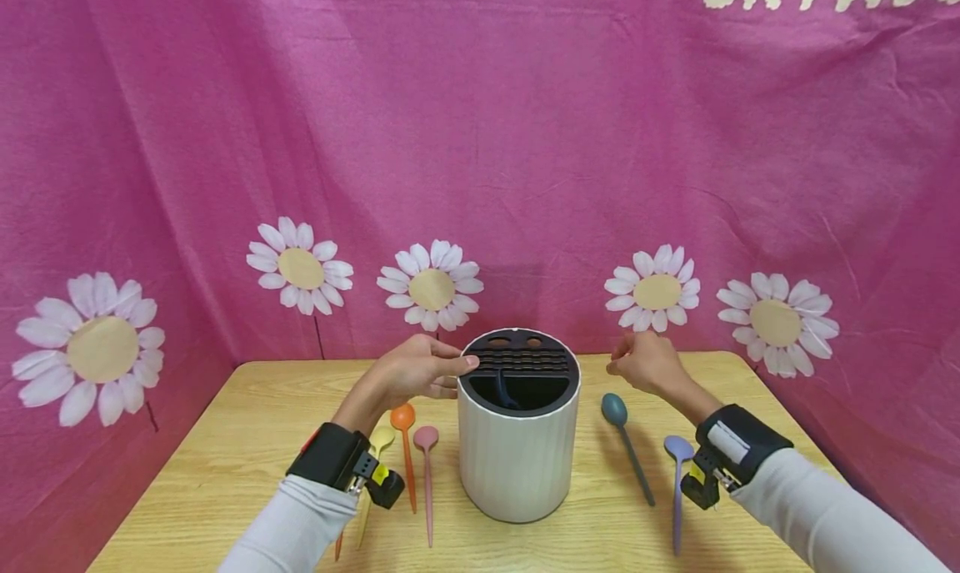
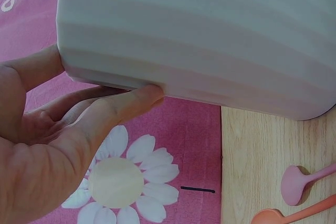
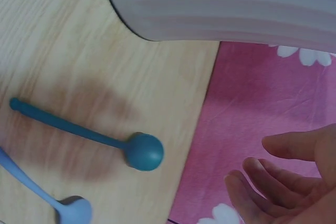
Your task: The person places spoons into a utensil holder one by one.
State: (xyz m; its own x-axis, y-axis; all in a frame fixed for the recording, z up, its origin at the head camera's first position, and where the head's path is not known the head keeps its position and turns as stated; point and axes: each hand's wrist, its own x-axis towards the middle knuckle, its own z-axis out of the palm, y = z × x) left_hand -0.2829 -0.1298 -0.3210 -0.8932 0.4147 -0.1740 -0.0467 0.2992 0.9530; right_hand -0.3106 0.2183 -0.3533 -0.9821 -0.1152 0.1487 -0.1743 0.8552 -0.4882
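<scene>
A white ribbed utensil holder (image 1: 517, 464) with a black slotted top (image 1: 525, 362) stands upright on the table. My left hand (image 1: 416, 366) grips its upper left edge, thumb over the rim and fingers against the side. Inside the large front opening leans a dark blue utensil (image 1: 504, 388), mostly hidden. My right hand (image 1: 648, 363) hovers to the right of the holder, fingers loosely curled and holding nothing, as the right wrist view shows. Nearest to it lies a teal spoon (image 1: 615, 409), with a lavender spoon (image 1: 678, 448) farther right.
Left of the holder lie a pink spoon (image 1: 426, 438), an orange spoon (image 1: 402, 416) and a yellow spoon (image 1: 382, 436). Another orange-red tip (image 1: 338, 545) shows by the left sleeve. Behind the wooden table (image 1: 277, 398) hangs a pink cloth (image 1: 480, 139) with daisies.
</scene>
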